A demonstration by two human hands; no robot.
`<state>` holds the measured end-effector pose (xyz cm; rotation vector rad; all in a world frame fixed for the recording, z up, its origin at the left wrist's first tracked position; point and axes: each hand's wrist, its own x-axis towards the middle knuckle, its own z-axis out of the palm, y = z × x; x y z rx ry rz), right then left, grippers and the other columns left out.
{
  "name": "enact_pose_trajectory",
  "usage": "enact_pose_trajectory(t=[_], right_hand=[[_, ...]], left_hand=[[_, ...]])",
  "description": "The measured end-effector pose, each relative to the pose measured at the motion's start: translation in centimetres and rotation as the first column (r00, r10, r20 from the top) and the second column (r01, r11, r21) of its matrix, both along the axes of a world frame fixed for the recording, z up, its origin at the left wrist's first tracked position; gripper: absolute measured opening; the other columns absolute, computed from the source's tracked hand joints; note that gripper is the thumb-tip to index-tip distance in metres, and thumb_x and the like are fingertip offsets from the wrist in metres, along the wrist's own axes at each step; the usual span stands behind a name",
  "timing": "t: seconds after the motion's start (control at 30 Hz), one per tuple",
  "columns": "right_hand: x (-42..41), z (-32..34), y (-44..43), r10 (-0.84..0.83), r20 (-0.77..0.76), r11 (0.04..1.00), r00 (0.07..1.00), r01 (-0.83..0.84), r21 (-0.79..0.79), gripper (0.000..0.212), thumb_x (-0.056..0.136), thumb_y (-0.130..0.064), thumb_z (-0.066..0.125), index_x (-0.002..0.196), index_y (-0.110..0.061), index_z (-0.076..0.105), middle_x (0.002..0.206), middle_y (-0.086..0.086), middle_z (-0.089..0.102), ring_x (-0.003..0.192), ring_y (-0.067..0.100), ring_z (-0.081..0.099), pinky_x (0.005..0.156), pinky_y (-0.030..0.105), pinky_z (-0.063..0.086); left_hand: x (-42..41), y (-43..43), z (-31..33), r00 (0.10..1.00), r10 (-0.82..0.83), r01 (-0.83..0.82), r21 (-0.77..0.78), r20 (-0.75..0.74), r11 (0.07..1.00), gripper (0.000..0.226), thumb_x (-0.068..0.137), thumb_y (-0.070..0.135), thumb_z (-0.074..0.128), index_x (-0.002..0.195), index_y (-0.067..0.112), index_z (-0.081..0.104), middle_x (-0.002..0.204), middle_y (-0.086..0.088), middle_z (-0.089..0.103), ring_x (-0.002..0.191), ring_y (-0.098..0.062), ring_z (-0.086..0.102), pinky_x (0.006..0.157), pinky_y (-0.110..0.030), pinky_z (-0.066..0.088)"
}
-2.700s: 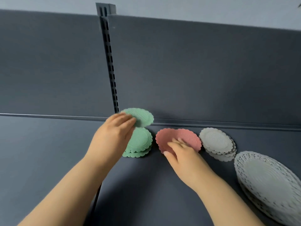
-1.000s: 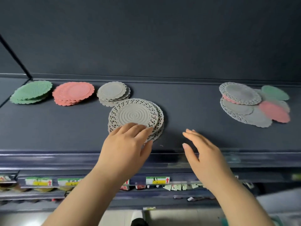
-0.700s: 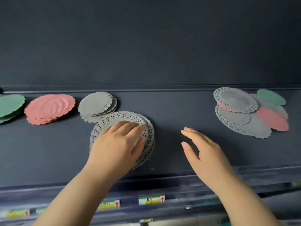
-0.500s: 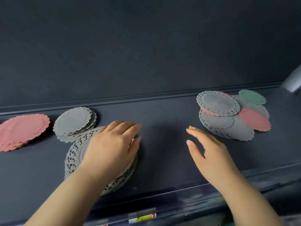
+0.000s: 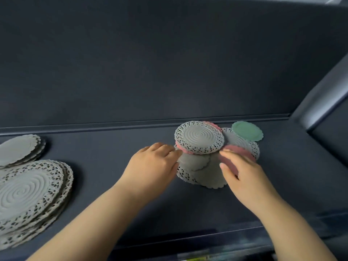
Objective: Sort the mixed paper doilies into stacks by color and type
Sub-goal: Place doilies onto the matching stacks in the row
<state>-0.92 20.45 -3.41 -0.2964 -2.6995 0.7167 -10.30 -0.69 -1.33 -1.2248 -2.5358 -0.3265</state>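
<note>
A mixed pile of doilies lies on the dark shelf at centre right. On top is a white lace doily point(image 5: 199, 137) with a pink one under it. A green doily point(image 5: 246, 130) lies at the pile's far right, a pink doily point(image 5: 235, 155) at its near right, and plain white scalloped ones point(image 5: 207, 173) at the front. My left hand point(image 5: 154, 164) reaches the pile's left edge, fingertips touching the doilies. My right hand point(image 5: 243, 176) lies on the pink doily with fingers straight.
A stack of large white lace doilies point(image 5: 28, 193) sits at the near left. Behind it is a stack of small white scalloped doilies point(image 5: 17, 148). The shelf's back wall point(image 5: 150, 63) rises behind, and a slanted side panel point(image 5: 323, 102) closes the right end.
My left hand left the large lace stack and moved right to the mixed pile. My right hand moved forward onto the pink doily. The view shifted right, so the pink sorted stack is out of sight.
</note>
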Motion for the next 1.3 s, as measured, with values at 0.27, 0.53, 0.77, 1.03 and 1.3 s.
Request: enact_pose_trajectory(t=[0.27, 0.53, 0.77, 1.03, 1.3], right_hand=[[0.1, -2.1, 6.8, 0.093, 0.216, 0.989, 0.972, -0.115, 0.091, 0.053, 0.093, -0.039, 0.044, 0.141, -0.021, 0.031, 0.153, -0.007, 0.018, 0.14, 0.007, 0.005, 0.11, 0.022, 0.007], [-0.1, -2.6, 7.9, 0.186, 0.243, 0.96, 0.952, -0.229, 0.161, 0.062, 0.09, -0.049, 0.043, 0.143, -0.021, 0.027, 0.154, -0.005, 0.013, 0.142, 0.013, 0.001, 0.111, 0.024, 0.001], [0.3, -2.6, 7.8, 0.197, 0.191, 0.953, 0.962, -0.234, 0.191, 0.059, 0.092, -0.049, 0.039, 0.142, -0.02, 0.028, 0.153, -0.005, 0.017, 0.142, 0.013, 0.003, 0.111, 0.022, 0.006], [0.4, -1.1, 6.3, 0.149, 0.153, 0.884, 0.977, -0.201, 0.422, 0.034, 0.071, -0.021, 0.076, 0.096, 0.0, 0.067, 0.101, 0.028, 0.065, 0.096, 0.038, 0.064, 0.072, 0.031, 0.054], [0.3, -0.2, 3.5, -0.025, -0.006, 0.985, 1.0, 0.026, 0.171, 0.025, 0.078, 0.0, 0.056, 0.103, 0.001, 0.058, 0.056, 0.016, 0.053, 0.044, 0.033, 0.047, 0.04, 0.027, 0.022]], left_hand=[[-1.3, 11.1, -3.1, 0.939, 0.263, -0.186, -0.318, 0.22, 0.93, 0.053, 0.098, 0.042, 0.031, 0.146, 0.021, 0.02, 0.155, -0.002, 0.015, 0.142, -0.02, 0.014, 0.112, -0.037, 0.021], [-1.5, 10.1, -0.6, 0.908, 0.416, -0.394, -0.227, 0.054, 0.891, 0.031, 0.081, 0.003, 0.045, 0.108, 0.017, 0.044, 0.08, 0.001, 0.055, 0.058, -0.025, 0.047, 0.046, -0.029, 0.034], [1.2, 5.9, 0.8, 0.854, 0.511, -0.519, 0.261, 0.102, 0.814, 0.013, 0.088, 0.013, 0.05, 0.1, 0.016, 0.051, 0.075, -0.007, 0.062, 0.056, -0.03, 0.046, 0.05, -0.031, 0.04], [5.4, 4.8, -0.7, 0.939, 0.334, -0.344, 0.288, 0.085, 0.894, 0.092, 0.067, -0.015, 0.056, 0.137, 0.042, 0.038, 0.131, 0.008, 0.052, 0.08, -0.028, 0.065, 0.057, -0.034, 0.054], [5.2, 4.5, -0.9, 0.946, 0.28, -0.32, 0.315, 0.165, 0.894, 0.081, 0.068, -0.021, 0.046, 0.133, 0.027, 0.051, 0.139, 0.027, 0.037, 0.099, -0.021, 0.066, 0.067, -0.039, 0.058]])
